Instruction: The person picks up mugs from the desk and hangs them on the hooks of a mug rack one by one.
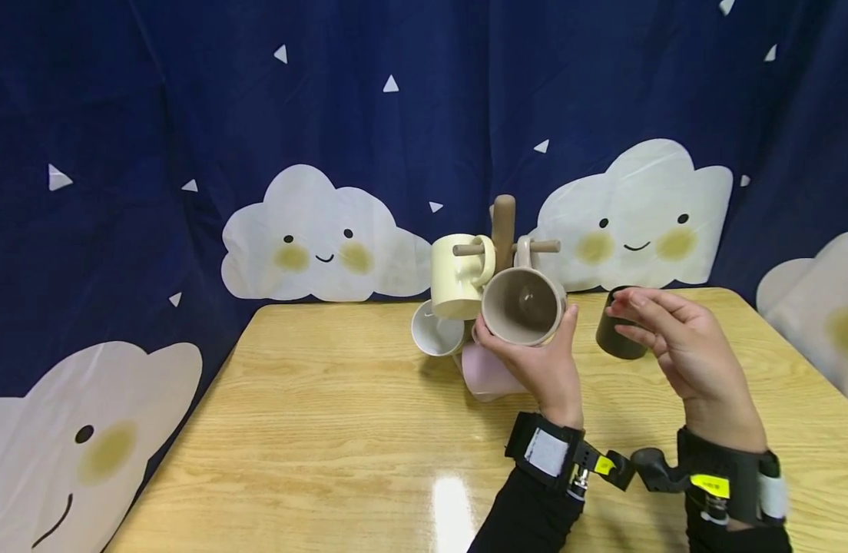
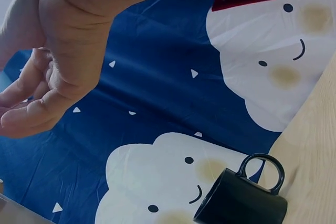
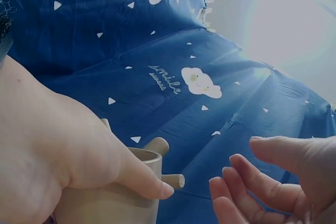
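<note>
My left hand (image 1: 544, 376) grips a taupe mug (image 1: 524, 307) from below, thumb on the right side and fingers on the left. The mug's mouth faces me, and its handle is up at a peg of the wooden mug tree (image 1: 505, 230). In the right wrist view, a thumb lies along the mug (image 3: 105, 205) near the peg end. My right hand (image 1: 700, 361) is raised with fingers loosely bent, holding nothing. Behind its fingertips, a black mug (image 1: 617, 338) stands on the table; the left wrist view shows its handle.
A pale yellow mug (image 1: 455, 276) hangs on the tree's left peg. Lower down are a white mug (image 1: 431, 334) and a pink mug (image 1: 489, 376). The wooden table (image 1: 313, 430) reaches back to a dark blue cloud-print curtain (image 1: 327, 115).
</note>
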### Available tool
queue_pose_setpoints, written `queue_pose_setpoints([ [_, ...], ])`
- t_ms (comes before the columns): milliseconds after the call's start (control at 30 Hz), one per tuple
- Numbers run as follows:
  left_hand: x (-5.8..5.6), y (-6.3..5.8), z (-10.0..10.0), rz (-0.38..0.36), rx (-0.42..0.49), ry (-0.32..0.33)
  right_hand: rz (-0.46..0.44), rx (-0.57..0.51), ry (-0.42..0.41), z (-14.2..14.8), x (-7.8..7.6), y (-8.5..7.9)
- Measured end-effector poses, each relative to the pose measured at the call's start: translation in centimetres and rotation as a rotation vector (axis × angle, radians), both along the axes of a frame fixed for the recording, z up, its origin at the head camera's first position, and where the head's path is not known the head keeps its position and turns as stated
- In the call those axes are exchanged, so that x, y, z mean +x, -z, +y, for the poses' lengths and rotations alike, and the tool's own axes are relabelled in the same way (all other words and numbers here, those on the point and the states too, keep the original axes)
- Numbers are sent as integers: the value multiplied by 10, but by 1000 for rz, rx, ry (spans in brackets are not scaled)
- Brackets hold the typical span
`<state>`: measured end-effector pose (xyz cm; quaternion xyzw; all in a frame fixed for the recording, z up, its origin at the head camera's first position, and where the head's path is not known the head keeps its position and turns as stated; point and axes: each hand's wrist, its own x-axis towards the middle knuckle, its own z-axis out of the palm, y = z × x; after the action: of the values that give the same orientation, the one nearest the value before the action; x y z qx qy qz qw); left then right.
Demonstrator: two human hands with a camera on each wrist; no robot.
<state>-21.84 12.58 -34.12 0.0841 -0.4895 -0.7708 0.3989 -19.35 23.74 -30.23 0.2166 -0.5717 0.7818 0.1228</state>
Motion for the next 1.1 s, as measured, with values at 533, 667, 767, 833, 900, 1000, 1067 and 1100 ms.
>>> queue_pose_setpoints([
  [533,12,3,5,-63,-91,33,0,-17,-33,-2,-2,1],
  [667,15,3,4,-38,-109,23,-2,-19,-38,-2,-2,1],
  [767,20,2,3,-8,-113,29,-9,-12,-34,-1,-2,1],
  [833,25,-2,-1,28,-119,23,-13,-11,-32,0,-2,1],
  [900,30,-9,-7,75,-120,19,-14,-15,-30,1,-2,1],
  [1000,35,-25,-24,163,-100,31,-20,-24,-28,4,-1,2],
  [1067,34,-36,-43,203,-82,54,-28,-33,-30,6,-1,2],
  [1100,32,-40,-53,217,-85,53,-34,-37,-31,8,-1,2],
])
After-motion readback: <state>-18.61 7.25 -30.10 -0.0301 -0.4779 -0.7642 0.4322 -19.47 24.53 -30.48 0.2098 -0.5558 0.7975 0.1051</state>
